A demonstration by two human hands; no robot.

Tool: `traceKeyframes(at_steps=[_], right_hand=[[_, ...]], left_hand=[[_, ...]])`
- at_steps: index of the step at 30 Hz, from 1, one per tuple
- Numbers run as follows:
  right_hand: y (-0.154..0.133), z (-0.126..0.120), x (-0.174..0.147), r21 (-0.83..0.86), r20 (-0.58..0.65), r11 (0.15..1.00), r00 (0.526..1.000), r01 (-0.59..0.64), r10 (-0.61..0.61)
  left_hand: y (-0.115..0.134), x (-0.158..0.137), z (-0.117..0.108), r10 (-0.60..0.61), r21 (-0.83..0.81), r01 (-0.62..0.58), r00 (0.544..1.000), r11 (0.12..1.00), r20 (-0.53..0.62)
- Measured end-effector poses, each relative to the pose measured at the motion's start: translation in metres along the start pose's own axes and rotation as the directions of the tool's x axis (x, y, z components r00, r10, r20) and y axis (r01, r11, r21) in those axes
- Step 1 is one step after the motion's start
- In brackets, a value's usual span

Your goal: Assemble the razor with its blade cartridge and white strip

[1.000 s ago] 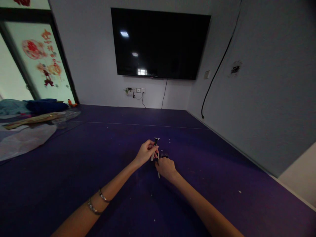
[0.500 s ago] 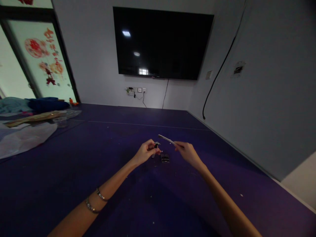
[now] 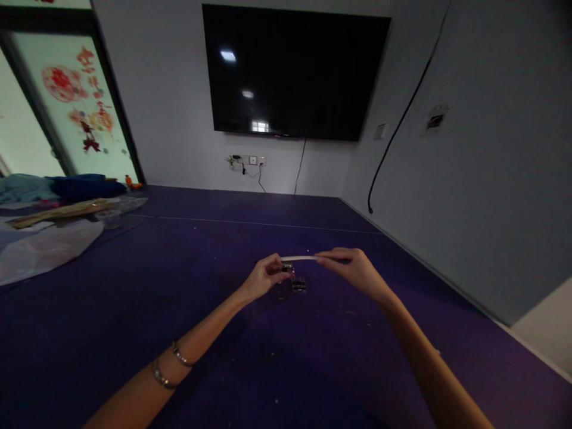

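In the head view, my left hand (image 3: 263,278) is closed, pinching a small dark and silver object (image 3: 287,268) mostly covered by my fingers. Its exact kind is too small to make out. My right hand (image 3: 351,266) grips one end of a thin white stick (image 3: 299,258) between thumb and fingers. The stick lies nearly level, and its far end reaches the fingers of my left hand, just above the small object. On the purple surface right below the hands rests a small dark case-like piece (image 3: 299,284).
Plastic wrapping (image 3: 53,250), a long tan piece (image 3: 67,213) and folded blue cloth (image 3: 92,187) lie at the left. A black cable (image 3: 395,131) hangs along the right wall. A large television (image 3: 295,71) is mounted on the far wall. White specks dot the purple surface (image 3: 201,250).
The stick has swung from slanting upward to nearly level, its far end now at my left hand. My right hand has shifted slightly right and up; my left hand stays nearly in place.
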State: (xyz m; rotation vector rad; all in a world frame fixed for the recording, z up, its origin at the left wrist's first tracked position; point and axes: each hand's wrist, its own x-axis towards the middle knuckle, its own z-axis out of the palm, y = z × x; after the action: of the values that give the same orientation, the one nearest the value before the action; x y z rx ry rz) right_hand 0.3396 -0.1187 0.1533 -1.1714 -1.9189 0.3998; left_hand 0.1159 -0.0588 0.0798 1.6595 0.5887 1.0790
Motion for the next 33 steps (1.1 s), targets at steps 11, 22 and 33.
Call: traceKeyframes(at_steps=[11,22,33], right_hand=[[0.008,0.001,0.002,-0.018,-0.025,0.995,0.995,-0.099,0.098],[0.011,0.001,0.003,0.064,0.041,0.989,0.990,-0.136,0.134],[0.013,0.002,0.003,0.104,0.120,0.983,0.984,-0.148,0.136]], left_hand=[[0.009,-0.001,0.002,0.027,0.006,-0.027,1.000,1.000,0.016],[0.005,0.000,0.002,0.022,0.039,-0.023,1.000,0.999,0.013],[0.007,-0.002,0.004,0.014,0.056,-0.015,1.000,0.998,0.022]])
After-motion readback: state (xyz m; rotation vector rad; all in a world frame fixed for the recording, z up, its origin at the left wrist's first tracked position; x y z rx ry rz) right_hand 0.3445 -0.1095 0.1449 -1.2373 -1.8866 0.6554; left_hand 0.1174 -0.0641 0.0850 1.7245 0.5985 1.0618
